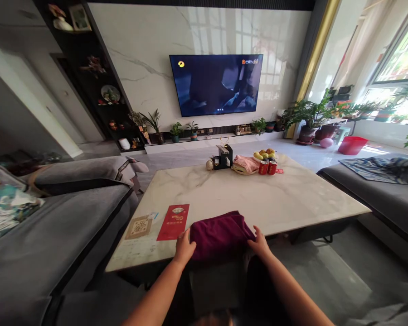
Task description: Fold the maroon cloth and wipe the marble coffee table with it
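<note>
A folded dark purple cloth [221, 235] lies at the near edge of the marble-topped table, its front part hanging over the edge. Whether it is a towel or a garment I cannot tell. My left hand [185, 247] grips its left side, thumb towards the cloth. At the right side, my right hand [260, 243] holds the other end, some fingers hidden behind the fabric. Just left of the cloth is a red paper envelope [173, 222] with gold print.
On the marble table [292, 199] stand red cans [267, 168], a fruit plate [264, 155], a pink cloth [246, 163] and a black organizer [223, 158]. A square brown card [139, 227] lies at left. Grey sofas [85, 222] flank the table.
</note>
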Demonstrator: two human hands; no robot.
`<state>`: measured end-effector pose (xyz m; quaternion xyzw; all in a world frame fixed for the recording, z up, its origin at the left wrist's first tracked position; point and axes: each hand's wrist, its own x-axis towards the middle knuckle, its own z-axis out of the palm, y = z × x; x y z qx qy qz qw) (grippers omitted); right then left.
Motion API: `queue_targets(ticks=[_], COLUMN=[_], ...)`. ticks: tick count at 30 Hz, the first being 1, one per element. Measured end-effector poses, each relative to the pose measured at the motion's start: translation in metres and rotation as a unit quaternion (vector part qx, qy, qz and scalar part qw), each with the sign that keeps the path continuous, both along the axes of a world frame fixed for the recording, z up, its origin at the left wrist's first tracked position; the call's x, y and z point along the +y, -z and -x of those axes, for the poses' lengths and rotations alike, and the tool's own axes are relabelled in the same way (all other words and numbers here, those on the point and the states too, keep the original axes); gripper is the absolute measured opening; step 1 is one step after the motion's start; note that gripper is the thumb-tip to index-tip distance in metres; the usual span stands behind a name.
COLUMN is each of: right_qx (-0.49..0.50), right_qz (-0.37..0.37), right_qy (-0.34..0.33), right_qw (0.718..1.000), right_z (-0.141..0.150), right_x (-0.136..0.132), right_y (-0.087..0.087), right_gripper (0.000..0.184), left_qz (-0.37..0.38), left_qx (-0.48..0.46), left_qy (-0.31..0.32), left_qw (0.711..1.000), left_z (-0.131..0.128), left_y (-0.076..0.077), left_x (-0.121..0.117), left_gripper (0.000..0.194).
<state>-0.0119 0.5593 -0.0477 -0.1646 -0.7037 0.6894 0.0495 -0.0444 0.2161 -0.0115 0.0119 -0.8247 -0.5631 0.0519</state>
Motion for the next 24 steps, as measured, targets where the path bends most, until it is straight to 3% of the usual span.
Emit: queue_targets(ticks=[2, 5, 8, 11, 14, 18, 24], right_qx=[0.030, 0.094, 0.094, 0.049, 0.044, 0.054, 0.050], right_qz=[-0.169, -0.419, -0.530, -0.590, -0.614, -0.622, -0.614], right_qy=[-0.008, -0.123, -0.247, -0.271, -0.264, -0.243, -0.251], right_qw=[0.985, 0.895, 0.806, 0.759, 0.742, 0.742, 0.747], right_z=[-0.002, 0.008, 0.029, 0.048, 0.058, 0.061, 0.082], right_x=[-0.003, -0.021, -0.046, -0.063, -0.070, -0.076, -0.080], right_y=[0.007, -0.002, -0.013, -0.011, -0.002, 0.010, 0.017], right_gripper=[0.073, 0.065, 0.066, 0.068, 0.063, 0.059, 0.020], left_qz=[0.065, 0.164, 0.290, 0.369, 0.400, 0.425, 0.441], left_qx=[0.009, 0.015, 0.010, 0.009, 0.014, 0.022, 0.026], left_qy=[0.011, 0.083, 0.132, 0.125, 0.108, 0.098, 0.108], left_qw=[0.998, 0.983, 0.948, 0.921, 0.910, 0.900, 0.891], left_z=[-0.002, -0.007, -0.009, -0.004, 0.005, 0.018, 0.047], left_y=[0.021, 0.042, 0.053, 0.059, 0.065, 0.074, 0.086], left_x=[0.010, 0.034, 0.054, 0.059, 0.054, 0.052, 0.058], left_gripper=[0.060, 0.064, 0.068, 0.061, 0.055, 0.054, 0.042])
